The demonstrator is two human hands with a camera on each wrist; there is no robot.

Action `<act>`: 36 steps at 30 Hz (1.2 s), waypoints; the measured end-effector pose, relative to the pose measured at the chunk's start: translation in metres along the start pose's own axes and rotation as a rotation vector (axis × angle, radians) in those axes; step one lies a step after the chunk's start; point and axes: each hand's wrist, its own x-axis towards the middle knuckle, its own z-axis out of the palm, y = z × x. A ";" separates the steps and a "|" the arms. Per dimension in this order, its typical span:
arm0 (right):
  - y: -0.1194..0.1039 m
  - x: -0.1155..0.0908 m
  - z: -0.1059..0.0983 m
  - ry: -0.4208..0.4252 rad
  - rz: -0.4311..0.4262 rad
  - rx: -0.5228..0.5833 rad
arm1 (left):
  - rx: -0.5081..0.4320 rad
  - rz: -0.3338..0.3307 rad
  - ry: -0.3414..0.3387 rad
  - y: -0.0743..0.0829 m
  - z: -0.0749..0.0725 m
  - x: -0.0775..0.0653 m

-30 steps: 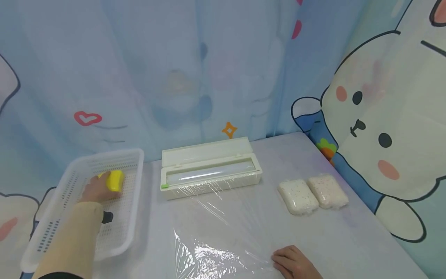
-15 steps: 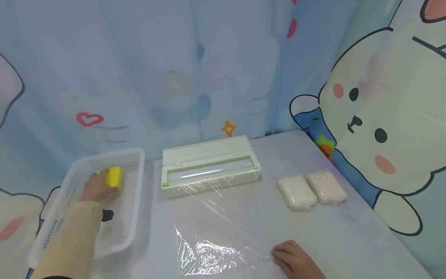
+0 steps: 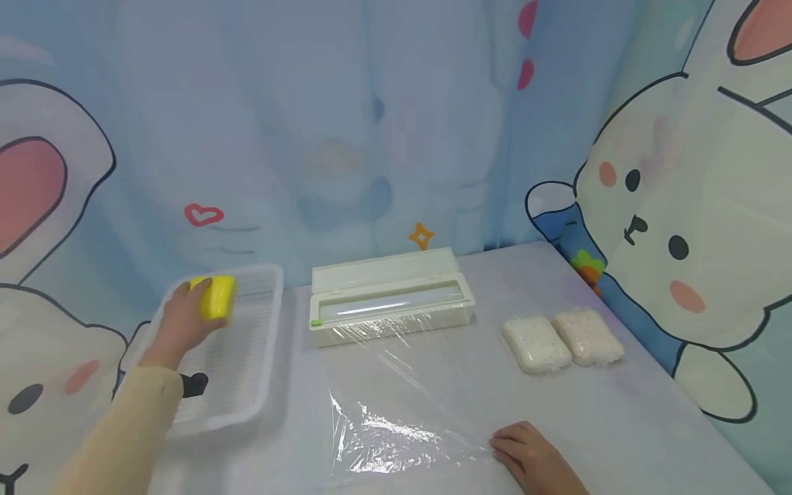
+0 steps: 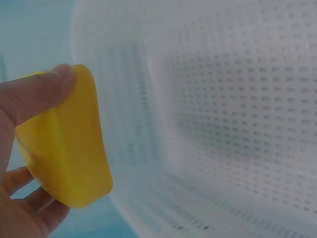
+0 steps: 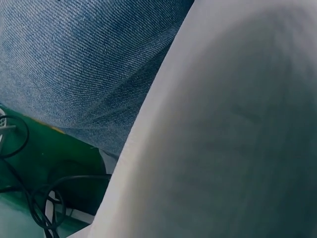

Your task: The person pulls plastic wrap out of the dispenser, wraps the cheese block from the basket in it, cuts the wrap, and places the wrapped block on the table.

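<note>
In the head view my left hand (image 3: 185, 316) holds a yellow block (image 3: 218, 300) with rounded corners above the white basket (image 3: 272, 330). The left wrist view shows the thumb across one face of the yellow block (image 4: 74, 144) and the other fingers under its far side; small dark specks dot it. My right hand (image 3: 535, 457) pinches the near right corner of a sheet of clear plastic wrap (image 3: 396, 433), where creases converge at the fingertips; its thumb is hidden. The wrap runs from a roll in the cream dispenser box (image 3: 396, 333). The right wrist view does not show the hand.
Two pale speckled blocks (image 3: 537, 346) in clear film lie side by side on the right of the table (image 3: 643, 440). The dispenser's lid (image 3: 383, 269) stands raised at the back. A printed curtain (image 3: 346, 137) rises behind. Black cables (image 5: 37, 193) hang below the table edge.
My left hand has lifted the yellow block up from the basket floor toward its back rim. The view has shifted slightly. The right hand has stayed at the wrap's corner.
</note>
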 end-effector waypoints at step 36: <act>-0.001 0.001 -0.003 -0.059 0.041 0.044 | 0.141 0.848 -0.078 0.188 0.134 -0.078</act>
